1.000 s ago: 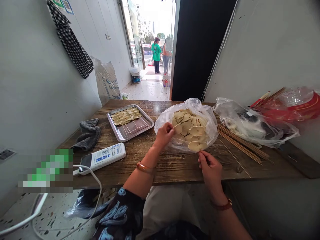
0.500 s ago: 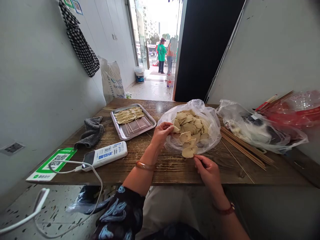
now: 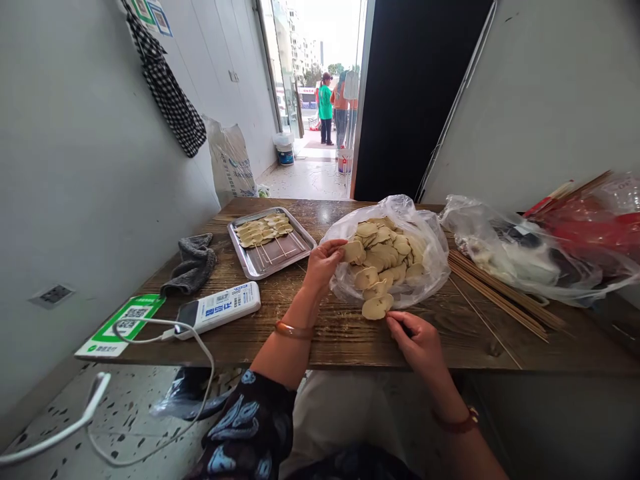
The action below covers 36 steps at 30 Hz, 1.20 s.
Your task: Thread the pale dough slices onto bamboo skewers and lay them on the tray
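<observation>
My left hand (image 3: 325, 262) pinches a thin pale-yellow slice (image 3: 355, 252), which looks like potato, at the left side of the pile. My right hand (image 3: 416, 340) is closed on the end of a skewer, mostly hidden by the fingers and slices. Several threaded slices (image 3: 377, 307) run up from that hand towards the pile. Behind them, an open clear plastic bag (image 3: 434, 252) holds a heap of loose slices (image 3: 383, 255). To the left stands a metal tray (image 3: 301, 252) with filled skewers (image 3: 264, 230) lying side by side.
Bare wooden skewers (image 3: 500, 297) lie right of the bag, beside another plastic bag (image 3: 530, 257). On the left are a grey cloth (image 3: 193, 263), a white power bank (image 3: 225, 308) with a cable, and a QR card (image 3: 120, 327). The wooden table's front edge (image 3: 350, 367) is close to me.
The slice in my left hand has turned to show its flat face. My right hand keeps the skewer in nearly the same place. The view has shifted slightly left.
</observation>
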Each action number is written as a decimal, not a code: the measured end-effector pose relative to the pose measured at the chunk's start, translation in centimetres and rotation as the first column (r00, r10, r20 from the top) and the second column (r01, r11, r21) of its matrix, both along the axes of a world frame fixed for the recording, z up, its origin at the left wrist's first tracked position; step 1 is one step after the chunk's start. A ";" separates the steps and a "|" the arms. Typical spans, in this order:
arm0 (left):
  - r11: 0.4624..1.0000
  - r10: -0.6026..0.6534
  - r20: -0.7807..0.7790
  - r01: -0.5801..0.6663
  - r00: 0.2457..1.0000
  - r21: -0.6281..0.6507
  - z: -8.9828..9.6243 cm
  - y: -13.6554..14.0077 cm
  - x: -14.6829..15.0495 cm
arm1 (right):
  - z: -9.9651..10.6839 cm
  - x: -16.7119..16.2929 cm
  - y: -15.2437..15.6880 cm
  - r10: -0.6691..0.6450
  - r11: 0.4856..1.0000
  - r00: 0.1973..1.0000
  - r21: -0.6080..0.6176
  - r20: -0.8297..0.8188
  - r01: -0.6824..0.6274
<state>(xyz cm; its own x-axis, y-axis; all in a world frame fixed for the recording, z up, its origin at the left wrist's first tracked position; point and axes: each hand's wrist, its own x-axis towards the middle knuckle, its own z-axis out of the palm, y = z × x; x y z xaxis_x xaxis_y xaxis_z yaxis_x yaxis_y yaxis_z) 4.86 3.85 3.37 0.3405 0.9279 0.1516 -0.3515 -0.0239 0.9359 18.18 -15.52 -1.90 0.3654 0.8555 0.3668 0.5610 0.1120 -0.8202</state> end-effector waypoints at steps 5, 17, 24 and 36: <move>0.999 0.021 -0.001 -0.021 1.000 0.043 0.2 0.0 -0.1 | 0.1 -0.1 0.0 0.019 1.000 0.999 0.013 0.032 -0.019; 0.997 -0.002 -0.012 0.003 1.000 0.076 0.6 -0.6 -0.1 | 0.0 -0.1 0.1 0.017 0.999 0.998 0.027 0.060 -0.018; 0.992 -0.057 -0.043 0.062 0.997 0.111 0.2 -0.6 0.3 | 0.1 -0.3 0.3 -0.002 1.000 0.999 0.027 0.043 0.001; 0.998 -0.062 0.019 0.062 0.998 -0.001 -0.1 -0.8 0.4 | 0.0 -0.3 0.0 -0.032 0.999 0.999 0.029 0.037 0.031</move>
